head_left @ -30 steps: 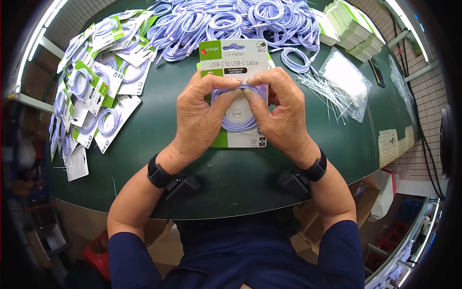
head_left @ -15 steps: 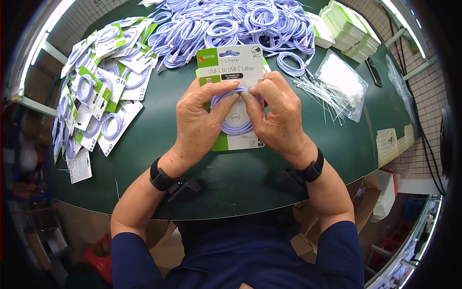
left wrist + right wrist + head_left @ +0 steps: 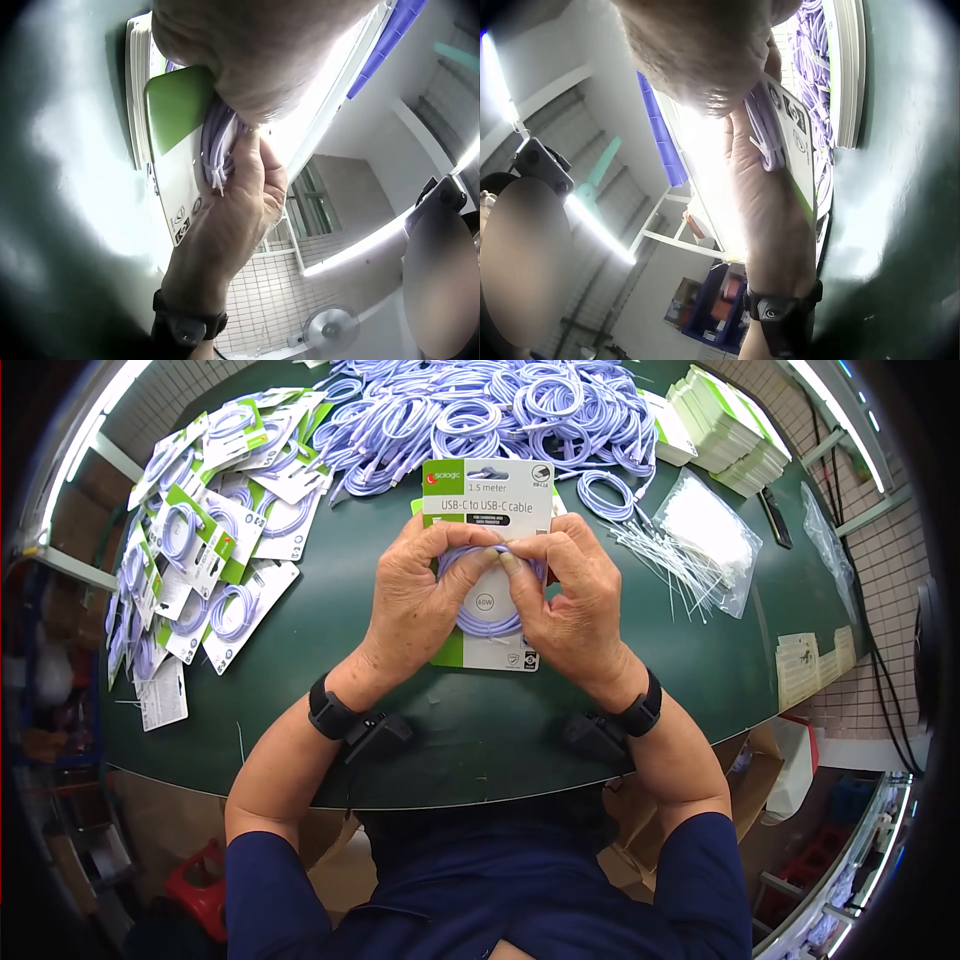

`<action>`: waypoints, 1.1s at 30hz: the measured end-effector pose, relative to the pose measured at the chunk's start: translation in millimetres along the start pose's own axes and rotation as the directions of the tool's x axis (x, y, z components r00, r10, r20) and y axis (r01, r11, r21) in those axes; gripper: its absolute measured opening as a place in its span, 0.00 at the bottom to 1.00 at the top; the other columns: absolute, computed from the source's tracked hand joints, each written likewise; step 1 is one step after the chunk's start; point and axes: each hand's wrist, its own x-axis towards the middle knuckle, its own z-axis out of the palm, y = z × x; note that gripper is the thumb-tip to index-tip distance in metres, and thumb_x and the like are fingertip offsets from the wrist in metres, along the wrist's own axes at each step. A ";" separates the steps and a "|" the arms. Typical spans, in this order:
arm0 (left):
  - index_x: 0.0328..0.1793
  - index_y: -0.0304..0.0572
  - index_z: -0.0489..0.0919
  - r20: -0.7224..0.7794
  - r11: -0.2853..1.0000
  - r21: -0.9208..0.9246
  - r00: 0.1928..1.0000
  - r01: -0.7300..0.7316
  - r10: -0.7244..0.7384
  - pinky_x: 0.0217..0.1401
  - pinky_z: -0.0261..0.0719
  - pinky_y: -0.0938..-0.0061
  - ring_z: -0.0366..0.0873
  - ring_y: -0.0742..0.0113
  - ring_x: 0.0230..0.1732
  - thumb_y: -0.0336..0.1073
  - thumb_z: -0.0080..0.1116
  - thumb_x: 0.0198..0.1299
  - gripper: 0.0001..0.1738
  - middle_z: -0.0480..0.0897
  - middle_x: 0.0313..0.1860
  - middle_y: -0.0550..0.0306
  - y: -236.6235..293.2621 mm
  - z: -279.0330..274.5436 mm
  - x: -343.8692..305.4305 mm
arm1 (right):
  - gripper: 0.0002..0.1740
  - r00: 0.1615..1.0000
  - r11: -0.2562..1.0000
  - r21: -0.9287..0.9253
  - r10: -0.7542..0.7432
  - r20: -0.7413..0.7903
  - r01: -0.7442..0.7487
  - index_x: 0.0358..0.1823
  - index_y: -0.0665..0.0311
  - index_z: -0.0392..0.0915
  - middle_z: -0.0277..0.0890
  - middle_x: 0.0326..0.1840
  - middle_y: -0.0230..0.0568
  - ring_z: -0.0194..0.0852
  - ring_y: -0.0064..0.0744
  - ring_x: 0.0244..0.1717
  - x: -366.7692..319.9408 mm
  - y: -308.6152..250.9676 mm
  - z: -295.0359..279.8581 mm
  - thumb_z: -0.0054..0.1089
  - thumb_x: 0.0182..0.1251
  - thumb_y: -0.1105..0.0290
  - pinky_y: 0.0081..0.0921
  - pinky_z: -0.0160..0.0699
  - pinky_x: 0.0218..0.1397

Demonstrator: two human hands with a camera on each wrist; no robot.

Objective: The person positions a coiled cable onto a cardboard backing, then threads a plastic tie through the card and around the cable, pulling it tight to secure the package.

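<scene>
In the head view a white and green card (image 3: 487, 506) stands between both hands, with a coiled lilac cable (image 3: 487, 628) against its front. My left hand (image 3: 413, 595) pinches the top of the coil with thumb and index finger. From the other side my right hand (image 3: 570, 595) pinches the same stretch, the thumb tips nearly touching. A thin white tie (image 3: 217, 177) binds the coil's lower part in the left wrist view. The right wrist view shows the coil (image 3: 764, 127) lying along the card's face (image 3: 799, 142). Fingers behind the card are mostly hidden.
Carded cables (image 3: 232, 612) lie heaped at the left. A big pile of lilac cables (image 3: 470, 420) covers the back of the green table (image 3: 700, 680). White ties (image 3: 672, 565), a plastic bag (image 3: 710, 535), stacked cards (image 3: 725, 430) and a black tool (image 3: 775, 518) lie at the right.
The card has tilted a little, its top edge shifting right and slightly down in the head view. Both hands keep their pinch at the top of the coil.
</scene>
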 end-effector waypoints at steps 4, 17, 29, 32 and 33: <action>0.53 0.41 0.90 0.036 0.999 -0.036 0.999 -0.006 0.007 0.55 0.84 0.71 0.85 0.65 0.54 0.27 0.71 0.67 0.10 0.84 0.53 0.53 -4.7 -2.9 1.1 | 0.08 1.000 0.999 0.042 0.010 -0.005 -0.010 0.44 0.68 0.85 0.78 0.39 0.37 0.76 0.21 0.31 -0.8 3.2 0.6 0.71 0.66 0.83 0.19 0.77 0.32; 0.67 0.28 0.78 0.008 0.815 -0.526 0.959 0.244 -0.282 0.60 0.85 0.73 0.84 0.68 0.57 0.26 0.67 0.69 0.22 0.85 0.58 0.50 22.7 11.1 -16.7 | 0.23 0.981 0.934 0.331 0.173 -0.091 -0.134 0.66 0.69 0.75 0.81 0.50 0.39 0.81 0.20 0.39 -2.4 3.8 -2.8 0.69 0.72 0.80 0.15 0.80 0.39; 0.55 0.31 0.84 0.205 0.948 0.203 0.936 0.247 -0.288 0.44 0.84 0.70 0.86 0.67 0.39 0.29 0.66 0.60 0.17 0.89 0.41 0.48 37.3 -35.7 4.8 | 0.34 0.987 0.975 -0.205 -0.111 -0.118 0.086 0.73 0.67 0.72 0.77 0.62 0.48 0.80 0.39 0.60 30.4 5.9 -50.6 0.76 0.68 0.70 0.35 0.83 0.58; 0.54 0.34 0.85 0.266 0.913 0.388 0.934 0.123 -0.239 0.42 0.83 0.69 0.86 0.63 0.36 0.30 0.69 0.56 0.18 0.89 0.40 0.45 45.6 -41.2 5.3 | 0.34 0.955 0.963 -0.153 -0.182 0.235 0.221 0.72 0.67 0.74 0.80 0.58 0.47 0.82 0.41 0.57 32.6 -16.9 -49.2 0.77 0.65 0.70 0.32 0.82 0.56; 0.52 0.36 0.86 0.299 0.916 0.401 0.947 -0.010 -0.121 0.43 0.83 0.69 0.86 0.63 0.36 0.29 0.71 0.55 0.17 0.88 0.39 0.48 44.5 -40.4 5.0 | 0.34 0.950 0.961 -0.144 -0.196 0.242 0.235 0.72 0.67 0.74 0.80 0.58 0.47 0.82 0.41 0.57 32.4 -29.4 -46.8 0.77 0.65 0.70 0.32 0.82 0.56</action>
